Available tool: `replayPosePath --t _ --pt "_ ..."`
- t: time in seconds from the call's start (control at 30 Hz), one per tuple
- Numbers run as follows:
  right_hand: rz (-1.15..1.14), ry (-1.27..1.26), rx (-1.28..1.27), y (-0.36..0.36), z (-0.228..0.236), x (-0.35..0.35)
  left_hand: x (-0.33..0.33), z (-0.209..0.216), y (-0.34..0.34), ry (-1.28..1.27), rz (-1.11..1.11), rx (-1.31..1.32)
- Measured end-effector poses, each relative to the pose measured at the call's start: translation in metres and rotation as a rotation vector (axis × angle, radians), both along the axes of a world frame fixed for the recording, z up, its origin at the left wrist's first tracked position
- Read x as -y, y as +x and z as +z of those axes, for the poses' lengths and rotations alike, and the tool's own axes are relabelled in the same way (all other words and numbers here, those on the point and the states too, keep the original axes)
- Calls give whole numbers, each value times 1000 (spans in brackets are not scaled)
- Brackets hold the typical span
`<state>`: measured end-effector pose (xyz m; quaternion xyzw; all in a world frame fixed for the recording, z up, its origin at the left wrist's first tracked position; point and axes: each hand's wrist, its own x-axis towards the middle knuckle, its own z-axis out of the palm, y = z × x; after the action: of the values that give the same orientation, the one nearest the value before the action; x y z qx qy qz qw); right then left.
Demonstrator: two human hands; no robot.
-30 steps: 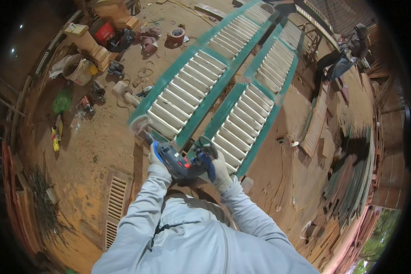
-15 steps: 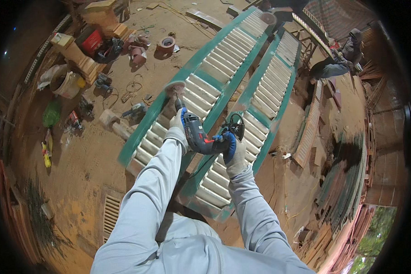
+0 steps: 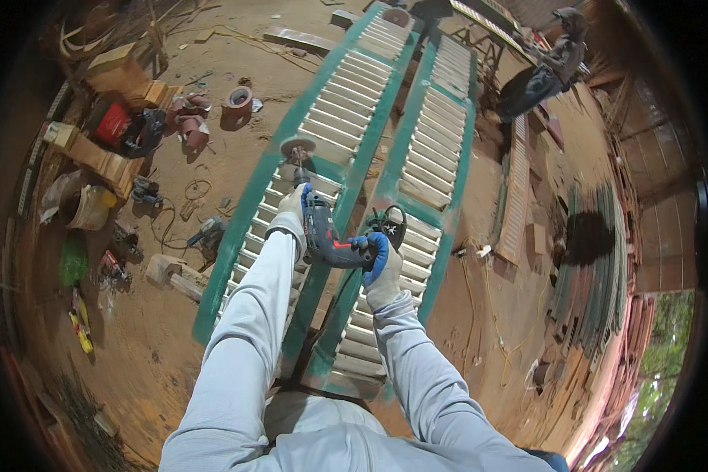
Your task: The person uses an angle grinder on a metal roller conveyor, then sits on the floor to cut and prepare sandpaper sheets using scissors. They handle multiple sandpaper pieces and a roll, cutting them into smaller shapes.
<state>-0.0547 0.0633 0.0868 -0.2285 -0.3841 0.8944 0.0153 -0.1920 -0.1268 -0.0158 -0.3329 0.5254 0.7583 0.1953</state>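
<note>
Two long louvred shutter panels lie side by side, the left panel (image 3: 334,171) and the right panel (image 3: 425,211), both with green frames and pale worn slats. Over the left panel I hold a dark power drill (image 3: 321,236) fitted with a round sanding disc (image 3: 298,146). The disc is at the panel's left edge, near a cross rail; whether it touches cannot be told. My left hand (image 3: 293,206), gloved, is wrapped round the drill's front behind the chuck. My right hand (image 3: 384,275), in a blue and white glove, grips the rear handle, beside a black round part (image 3: 393,226).
A co-worker (image 3: 539,67) bends at the far right. Another disc (image 3: 397,17) is at the left panel's far end. Power tools (image 3: 206,236), a bucket (image 3: 90,206) and wooden blocks (image 3: 94,157) lie left. Stacked slats (image 3: 590,275) and a yellow cord (image 3: 502,330) lie right.
The view has shifted, so the panels appear further left. The disc has moved away from me along the left panel's edge, up to the cross rail. Both hands keep their grip.
</note>
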Motion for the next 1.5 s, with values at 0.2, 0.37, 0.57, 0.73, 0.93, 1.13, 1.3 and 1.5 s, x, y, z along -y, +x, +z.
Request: replayPosePath --t 0.2,0.37,0.57,0.73,0.93,1.13,1.3,1.5 --pt "-170 14 97 45 22 -24 -53 -4 17 -1 -66 -21" --pt "-297 19 -17 68 13 -60 -104 14 21 23 -285 1" --pt "-182 10 -44 22 -3 -22 -45 -25 -40 -136 -299 20" --pt "-245 -2 114 -3 16 5 -25 -32 -51 -64 -312 121" --pt "-238 -35 81 -22 22 46 18 2 -56 32 -182 182" --pt "-206 -76 86 -25 22 60 36 -4 -67 -133 -266 155" --pt "-353 25 111 -6 10 53 -8 55 -44 -24 -352 156" --pt "-289 -70 79 -10 37 99 73 -14 -79 -249 -345 62"
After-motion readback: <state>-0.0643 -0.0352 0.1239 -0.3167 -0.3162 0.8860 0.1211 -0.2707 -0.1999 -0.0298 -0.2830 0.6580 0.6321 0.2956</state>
